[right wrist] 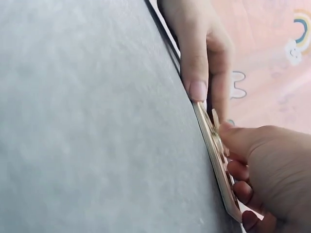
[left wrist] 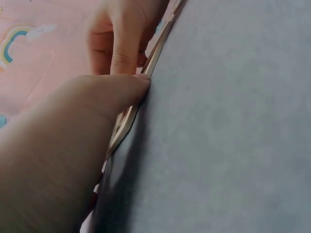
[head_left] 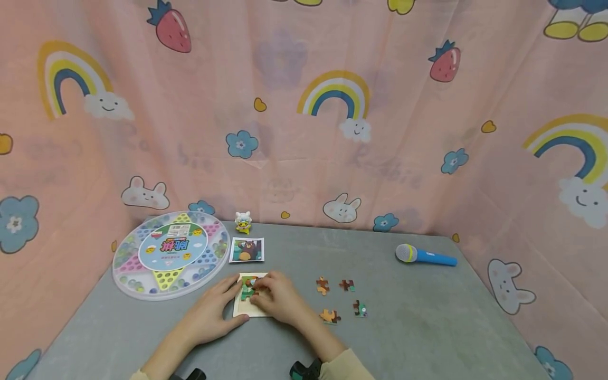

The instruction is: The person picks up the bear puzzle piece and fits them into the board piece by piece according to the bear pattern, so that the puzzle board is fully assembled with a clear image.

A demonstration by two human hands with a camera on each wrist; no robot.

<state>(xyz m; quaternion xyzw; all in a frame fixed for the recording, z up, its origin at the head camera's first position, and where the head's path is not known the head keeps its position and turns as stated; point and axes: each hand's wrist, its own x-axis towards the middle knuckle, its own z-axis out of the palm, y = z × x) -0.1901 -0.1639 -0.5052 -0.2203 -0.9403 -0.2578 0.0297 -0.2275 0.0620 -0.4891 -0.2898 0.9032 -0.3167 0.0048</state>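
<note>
A small pale jigsaw board point(head_left: 254, 310), partly filled with picture pieces, lies on the grey table. My left hand point(head_left: 209, 312) holds its left side, thumb at the near edge and fingers at the far left corner. Over the middle of the board, my right hand point(head_left: 280, 298) pinches a jigsaw piece point(right wrist: 215, 117) between thumb and fingers. In the right wrist view that piece tilts up from the board's surface; my fingers cover much of it. Loose jigsaw pieces lie to the right: an orange one point(head_left: 322, 285), a brown one point(head_left: 347, 285), and others nearer me.
Beyond the board lies a picture card point(head_left: 247, 250) of a bear. A small figurine point(head_left: 243, 222) stands behind it. A round Chinese checkers board point(head_left: 128, 282) lies at the left, and a blue toy microphone point(head_left: 434, 257) at the right. A patterned pink curtain point(head_left: 285, 174) hangs behind the table.
</note>
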